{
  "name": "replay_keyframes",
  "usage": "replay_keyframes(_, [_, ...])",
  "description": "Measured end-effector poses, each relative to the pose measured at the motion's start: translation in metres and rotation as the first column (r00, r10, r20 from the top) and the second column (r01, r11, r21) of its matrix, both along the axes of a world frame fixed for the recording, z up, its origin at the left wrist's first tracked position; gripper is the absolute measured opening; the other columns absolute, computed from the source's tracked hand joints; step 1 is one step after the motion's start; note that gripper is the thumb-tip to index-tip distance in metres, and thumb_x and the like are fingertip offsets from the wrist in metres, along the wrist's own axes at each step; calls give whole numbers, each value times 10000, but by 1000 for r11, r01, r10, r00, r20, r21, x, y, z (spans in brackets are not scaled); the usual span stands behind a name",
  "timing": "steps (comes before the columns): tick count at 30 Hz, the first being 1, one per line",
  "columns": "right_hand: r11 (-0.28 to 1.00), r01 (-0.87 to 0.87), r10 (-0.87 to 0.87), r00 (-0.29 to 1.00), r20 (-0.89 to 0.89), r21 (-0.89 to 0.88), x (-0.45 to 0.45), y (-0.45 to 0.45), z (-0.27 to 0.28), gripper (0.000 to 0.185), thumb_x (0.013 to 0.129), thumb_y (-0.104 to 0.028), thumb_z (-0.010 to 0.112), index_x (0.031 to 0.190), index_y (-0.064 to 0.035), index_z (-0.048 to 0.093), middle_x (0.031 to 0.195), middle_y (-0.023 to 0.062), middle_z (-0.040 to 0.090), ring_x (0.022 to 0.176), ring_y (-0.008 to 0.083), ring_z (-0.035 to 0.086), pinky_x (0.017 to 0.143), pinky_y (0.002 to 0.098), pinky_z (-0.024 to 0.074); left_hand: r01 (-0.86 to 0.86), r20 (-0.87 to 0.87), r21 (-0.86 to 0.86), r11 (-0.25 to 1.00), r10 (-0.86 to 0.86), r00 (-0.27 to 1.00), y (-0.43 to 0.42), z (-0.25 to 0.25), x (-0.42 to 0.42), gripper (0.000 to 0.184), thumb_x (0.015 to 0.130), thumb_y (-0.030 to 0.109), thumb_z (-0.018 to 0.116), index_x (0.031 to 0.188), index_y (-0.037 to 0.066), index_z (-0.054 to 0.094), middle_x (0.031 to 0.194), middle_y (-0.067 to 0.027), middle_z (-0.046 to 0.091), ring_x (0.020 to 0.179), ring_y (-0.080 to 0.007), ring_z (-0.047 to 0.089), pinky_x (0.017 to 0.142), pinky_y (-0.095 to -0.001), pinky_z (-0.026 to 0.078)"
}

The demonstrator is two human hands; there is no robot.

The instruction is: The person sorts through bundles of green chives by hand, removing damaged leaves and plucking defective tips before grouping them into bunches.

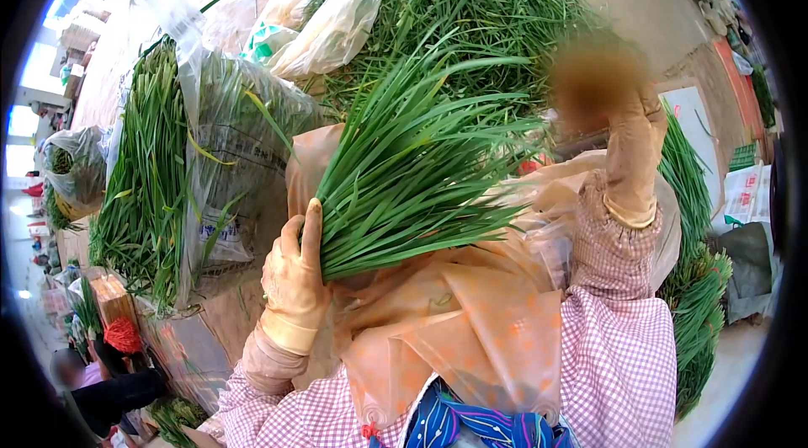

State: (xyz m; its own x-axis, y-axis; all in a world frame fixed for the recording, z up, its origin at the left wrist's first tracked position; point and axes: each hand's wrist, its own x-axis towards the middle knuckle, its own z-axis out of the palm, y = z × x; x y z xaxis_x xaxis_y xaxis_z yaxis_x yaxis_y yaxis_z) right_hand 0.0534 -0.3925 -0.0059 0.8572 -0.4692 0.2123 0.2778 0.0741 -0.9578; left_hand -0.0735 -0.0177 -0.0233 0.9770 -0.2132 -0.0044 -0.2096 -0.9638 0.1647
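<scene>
My left hand [295,284], in a cream rubber glove, is closed around the base of a bunch of green garlic chives [421,162]. The long leaves fan out up and to the right, over an orange-spotted plastic apron [471,322] on my lap. My right hand [633,132], gloved the same way, is raised on the right side, apart from the bunch. A brown blurred patch covers its front, so its fingers and anything in them are hidden. Ahead lies a large loose heap of chives [454,6].
To the left stands a clear plastic bag [244,103] beside tightly packed chives [151,170]. A white and green plastic bag [337,18] lies against the heap. More chives [699,313] are stacked at my right. Another person's dark-clothed leg [118,402] shows at lower left.
</scene>
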Motion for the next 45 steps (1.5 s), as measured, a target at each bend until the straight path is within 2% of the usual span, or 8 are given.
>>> replay_keyframes(9, [701, -497, 512, 850, -123, -512, -25, 79, 28, 197, 865, -140, 687, 990, 7, 646, 784, 62, 641, 694, 113, 578, 641, 256, 489, 5, 63, -18, 1000, -3, 998, 0, -7, 1, 898, 686, 63, 710, 1477, 56, 285, 1218, -189, 525, 1010, -389, 601, 770, -416, 535])
replay_keyframes(16, [497, -829, 677, 555, -483, -256, 3, 125, 4, 254, 868, -243, 690, 923, -7, 613, 591, 85, 555, 541, 154, 532, 520, 313, 430, 0, 71, 16, 1000, -1, 997, 1, -8, 0, 877, 689, 86, 720, 1464, 52, 310, 1201, -174, 538, 968, -371, 619, 726, -407, 541])
replay_keyframes(20, [498, -655, 642, 719, -266, -568, 6, 136, -20, 199, 902, -218, 635, 873, -25, 597, 654, 172, 565, 600, 344, 581, 535, 369, 452, 1, 85, -5, 1000, -1, 996, 3, -10, 2, 878, 682, 77, 722, 1461, 52, 317, 1194, -174, 539, 960, -372, 619, 721, -405, 542])
replay_keyframes(23, [465, -397, 543, 834, -98, -791, 0, 134, -21, 183, 902, -193, 671, 849, -28, 611, 578, 97, 495, 517, 167, 497, 502, 311, 418, 3, 76, -8, 1000, -2, 997, 4, -9, 3, 879, 679, 61, 717, 1461, 52, 316, 1187, -175, 539, 954, -375, 619, 716, -406, 541])
replay_keyframes(28, [899, -403, 409, 913, 4, 172, 0, 123, -24, 133, 943, -163, 619, 841, -79, 627, 708, -33, 594, 550, 42, 509, 467, 201, 391, 10, 65, -63, 998, -5, 998, 6, -12, 6, 872, 679, 25, 686, 1467, 62, 315, 1184, -176, 533, 943, -381, 621, 703, -416, 538])
replay_keyframes(33, [970, -211, 236, 933, 270, -118, 14, 83, 8, 98, 912, -110, 646, 965, -28, 644, 976, 93, 658, 788, 138, 618, 712, 240, 523, 19, 73, -66, 998, -15, 997, 8, -11, 5, 861, 675, 19, 673, 1463, 66, 327, 1197, -176, 533, 952, -382, 619, 718, -411, 538])
replay_keyframes(38, [701, -467, 458, 874, -163, -539, 39, 63, 22, 173, 887, -91, 646, 1034, -5, 680, 915, 55, 687, 842, 109, 607, 766, 243, 493, 24, 80, -77, 997, -18, 997, 5, -10, 5, 864, 670, 16, 672, 1462, 71, 330, 1193, -175, 534, 961, -374, 617, 730, -403, 539])
replay_keyframes(45, [488, -834, 677, 547, -493, -256, 73, 89, 3, 233, 909, -229, 649, 1010, -19, 673, 822, 14, 650, 759, 90, 574, 705, 244, 477, 12, 54, -44, 999, -10, 999, 6, -7, 3, 877, 675, 21, 673, 1473, 85, 315, 1182, -169, 536, 957, -364, 618, 725, -397, 539])
